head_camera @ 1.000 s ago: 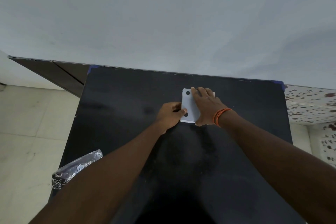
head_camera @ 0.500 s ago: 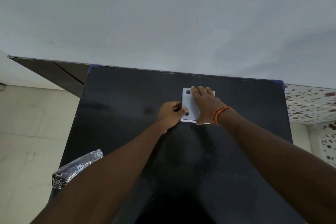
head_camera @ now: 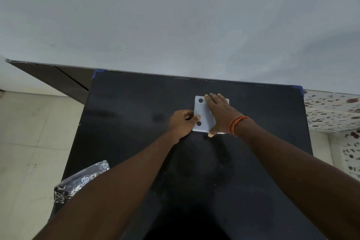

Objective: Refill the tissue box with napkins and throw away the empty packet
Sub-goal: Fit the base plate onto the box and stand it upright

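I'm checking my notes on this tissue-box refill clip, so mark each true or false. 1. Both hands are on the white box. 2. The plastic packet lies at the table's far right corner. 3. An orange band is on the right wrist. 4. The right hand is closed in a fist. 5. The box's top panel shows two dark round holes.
1. True: the left hand grips the left edge of the white tissue box and the right hand lies on top.
2. False: the plastic packet lies at the near left edge of the black table.
3. True: the orange band circles the right wrist.
4. False: it is flat, fingers extended.
5. True.
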